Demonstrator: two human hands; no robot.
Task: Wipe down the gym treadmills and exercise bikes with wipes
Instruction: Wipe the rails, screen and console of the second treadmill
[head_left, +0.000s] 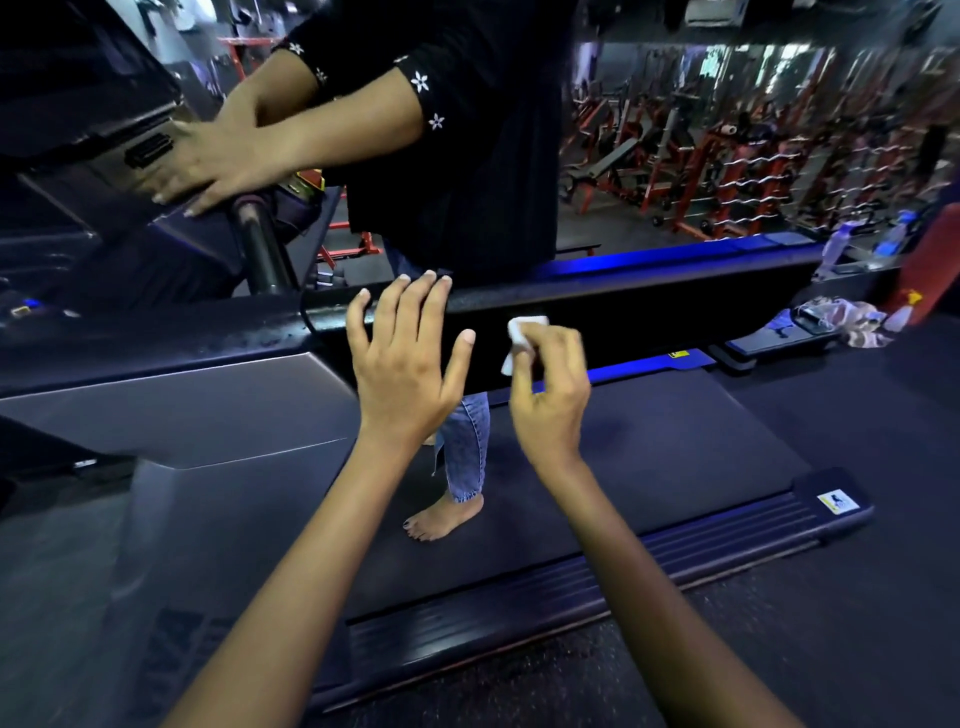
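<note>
A black treadmill handrail (597, 304) runs across the middle of the head view, above the dark belt (649, 447). My left hand (402, 358) is spread flat with straight fingers, its fingertips at the rail's near edge. Just right of it, my right hand (548, 387) pinches a small folded white wipe (522, 338) and holds it against the rail's side. The grey treadmill console (119, 156) is at the upper left.
Another person in a black top (467, 130) and jeans stands barefoot on the belt, both hands on the console. Water bottles (836, 252) and a cloth (852, 319) lie on a ledge at right. Red weight racks (753, 156) fill the background.
</note>
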